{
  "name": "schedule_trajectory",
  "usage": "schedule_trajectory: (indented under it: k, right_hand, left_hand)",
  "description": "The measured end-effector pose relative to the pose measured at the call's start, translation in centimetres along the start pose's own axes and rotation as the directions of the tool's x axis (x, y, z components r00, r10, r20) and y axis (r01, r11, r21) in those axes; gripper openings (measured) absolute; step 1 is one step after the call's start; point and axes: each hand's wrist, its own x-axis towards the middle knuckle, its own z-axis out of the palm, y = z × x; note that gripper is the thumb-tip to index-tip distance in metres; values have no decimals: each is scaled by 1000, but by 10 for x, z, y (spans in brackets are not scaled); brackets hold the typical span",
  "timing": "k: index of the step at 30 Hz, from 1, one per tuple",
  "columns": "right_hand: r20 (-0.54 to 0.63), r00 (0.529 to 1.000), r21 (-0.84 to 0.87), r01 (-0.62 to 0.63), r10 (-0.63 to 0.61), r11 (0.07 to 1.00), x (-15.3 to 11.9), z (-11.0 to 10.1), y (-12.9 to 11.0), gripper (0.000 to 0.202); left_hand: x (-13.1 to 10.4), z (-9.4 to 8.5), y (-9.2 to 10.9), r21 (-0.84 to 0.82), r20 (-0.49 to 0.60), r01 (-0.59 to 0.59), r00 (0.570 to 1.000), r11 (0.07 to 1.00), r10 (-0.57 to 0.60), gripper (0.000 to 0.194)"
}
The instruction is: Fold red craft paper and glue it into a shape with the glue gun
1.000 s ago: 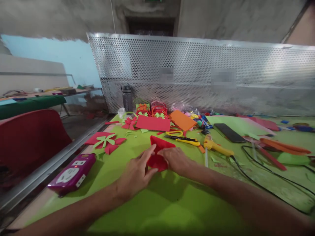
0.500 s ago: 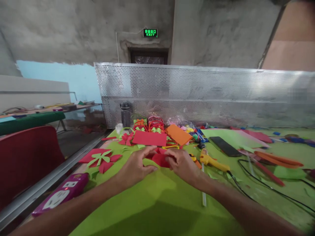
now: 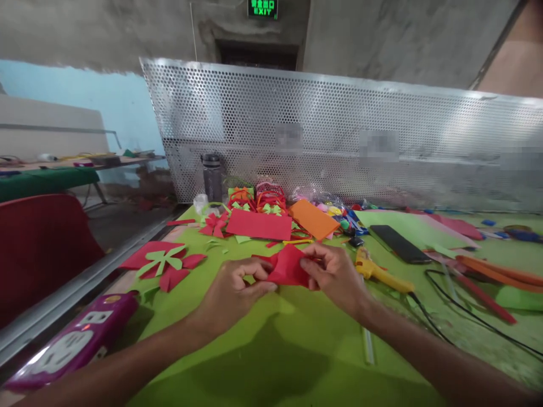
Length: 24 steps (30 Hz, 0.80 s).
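Note:
A folded red sheet piece (image 3: 289,265) is held between both hands above the green table surface (image 3: 254,350). My left hand (image 3: 237,285) pinches its left edge between thumb and fingers. The fingers of my right hand (image 3: 333,274) are closed on its right side. A flat red rectangle (image 3: 259,224) and an orange sheet (image 3: 314,219) lie just beyond the hands. To the right of my right hand lies a yellow glue gun (image 3: 384,272). Red and light green petal cutouts (image 3: 163,261) rest on the left.
A purple power strip (image 3: 78,339) lies at the left edge. On the right are a black phone (image 3: 399,243), a black cable and orange strips (image 3: 500,271). A dark bottle (image 3: 211,176) stands before a perforated metal screen (image 3: 263,107).
The view has tilted downward. The red piece has been lifted into clearer sight, and my left hand, earlier with thumb and fingers apart, has closed on its edge.

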Motion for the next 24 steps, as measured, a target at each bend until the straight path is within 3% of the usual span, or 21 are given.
schedule_trajectory:
  k: [3, 6, 9, 11, 13, 16, 19, 24]
  right_hand:
    - [-16, 996, -129, 85, -88, 988, 0, -2, -3, 13]
    - [13, 963, -369, 255, -269, 894, -6, -4, -11, 13]
    - [33, 944, -479, 304, -329, 824, -11, -8, -18, 13]
    - [35, 947, -376, 308, -318, 874, -10, -10, -20, 15]
    - [76, 959, -148, 282, -273, 948, -6, -11, -21, 23]
    - [176, 964, 114, 181, -199, 977, -1, -11, -22, 32]
    - [243, 958, 203, 105, -153, 974, 2, -8, -24, 16]
    - [192, 969, 210, 116, -157, 971, 6, -3, -24, 7]
  left_hand:
    - [-2, 0, 0, 14, 13, -22, 1000, 1000, 22, 20]
    - [-3, -1, -1, 31, 34, -61, 998, 998, 60, 16]
    - [-4, -3, 1, 87, 49, -67, 997, 994, 63, 15]
    - [-6, -4, 4, 112, 62, -63, 996, 992, 56, 14]
    - [-7, -5, 8, 126, 72, -62, 996, 990, 53, 13]
    - [-7, -6, 13, 151, 63, -86, 995, 985, 77, 9]
    - [-8, -8, 16, 215, 38, -116, 993, 970, 111, 9]
    - [-14, -16, 20, 377, -22, -150, 985, 914, 170, 17]
